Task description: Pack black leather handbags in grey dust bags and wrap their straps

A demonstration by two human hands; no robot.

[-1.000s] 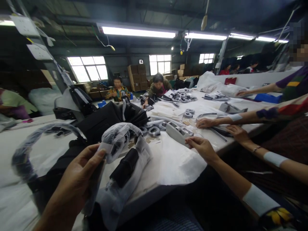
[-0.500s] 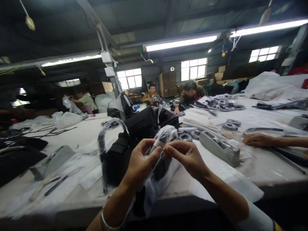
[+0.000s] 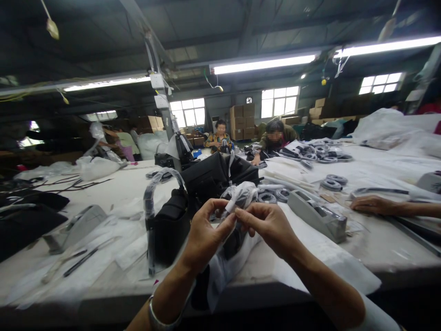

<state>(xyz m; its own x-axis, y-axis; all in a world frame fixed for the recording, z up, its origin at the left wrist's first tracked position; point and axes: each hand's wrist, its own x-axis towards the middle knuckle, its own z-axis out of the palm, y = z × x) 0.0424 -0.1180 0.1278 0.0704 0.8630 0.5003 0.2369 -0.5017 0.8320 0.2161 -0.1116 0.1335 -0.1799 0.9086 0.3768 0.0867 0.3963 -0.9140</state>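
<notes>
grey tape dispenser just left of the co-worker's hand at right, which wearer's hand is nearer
Right. The right hand is just left of the tape dispenser; the left hand is farther left, beyond the right.

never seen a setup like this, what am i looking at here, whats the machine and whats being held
There is no machine here, only a person's two bare hands. Every picture comes from one camera worn on that person's head, looking forward and down, so you see roughly what they see.

The left hand grips some white wrapping. The right hand has its fingertips right beside it; what they pinch is too small to tell.

On the long white table stands a black bag with a plastic-wrapped handle. A grey tape dispenser sits to the right, with grey coils beyond it. The hand at the right edge belongs to a co-worker.
</notes>
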